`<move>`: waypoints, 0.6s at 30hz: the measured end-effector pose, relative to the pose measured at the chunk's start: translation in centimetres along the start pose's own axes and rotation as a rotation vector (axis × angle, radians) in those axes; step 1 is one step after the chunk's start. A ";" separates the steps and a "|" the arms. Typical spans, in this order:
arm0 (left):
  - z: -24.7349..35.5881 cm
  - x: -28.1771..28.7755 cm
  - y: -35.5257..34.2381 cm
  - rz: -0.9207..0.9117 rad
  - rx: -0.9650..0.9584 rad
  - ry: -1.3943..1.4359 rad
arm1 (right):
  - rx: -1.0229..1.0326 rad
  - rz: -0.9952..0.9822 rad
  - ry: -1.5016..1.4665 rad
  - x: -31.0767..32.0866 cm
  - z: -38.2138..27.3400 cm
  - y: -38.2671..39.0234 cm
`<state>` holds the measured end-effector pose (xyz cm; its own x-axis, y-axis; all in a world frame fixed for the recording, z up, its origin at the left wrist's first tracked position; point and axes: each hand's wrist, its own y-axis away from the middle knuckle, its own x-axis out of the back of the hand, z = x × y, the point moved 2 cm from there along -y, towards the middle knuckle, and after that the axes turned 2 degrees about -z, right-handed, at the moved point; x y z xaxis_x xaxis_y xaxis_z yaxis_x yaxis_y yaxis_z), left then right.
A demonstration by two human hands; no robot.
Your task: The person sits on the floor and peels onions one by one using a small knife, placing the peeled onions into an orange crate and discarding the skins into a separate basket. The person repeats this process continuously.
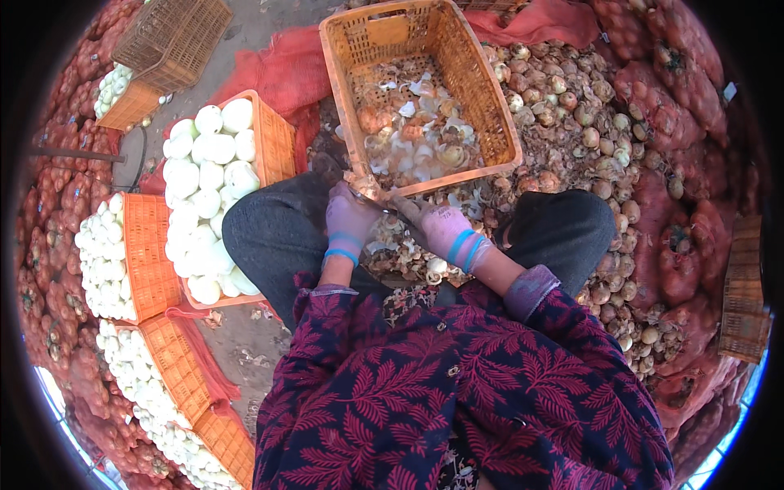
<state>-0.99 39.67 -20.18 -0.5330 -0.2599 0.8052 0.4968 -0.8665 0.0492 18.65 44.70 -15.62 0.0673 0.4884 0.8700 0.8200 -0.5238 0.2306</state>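
My left hand [347, 220], in a pale glove with a blue band at the wrist, is closed on a brown-skinned onion [365, 186] at the near left corner of an orange crate [506, 161]. My right hand [447, 231], gloved and banded likewise, reaches in from the right with its fingers closed close to the onion. Something thin and dark, like a small blade, shows between the two hands; its handle is hidden in the right fingers. Loose skins and onion scraps [420, 135] lie in the crate.
At my left stands an orange crate [278, 143] heaped with peeled white onions [208, 175], with more filled crates [151, 257] beyond. A pile of unpeeled onions [572, 106] spreads to the right. Red mesh sacks [686, 245] line both sides; red netting [282, 69] lies on the floor.
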 end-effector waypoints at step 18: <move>-1.0 0.6 0.2 -0.062 -0.022 0.081 | -0.090 -0.062 -0.463 -1.9 1.6 -6.4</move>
<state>-1.87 38.90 -20.22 -0.6164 -0.2389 0.7503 0.4469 -0.8907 0.0835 14.19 48.20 -19.44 0.2825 0.7699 0.5723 0.7794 -0.5320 0.3310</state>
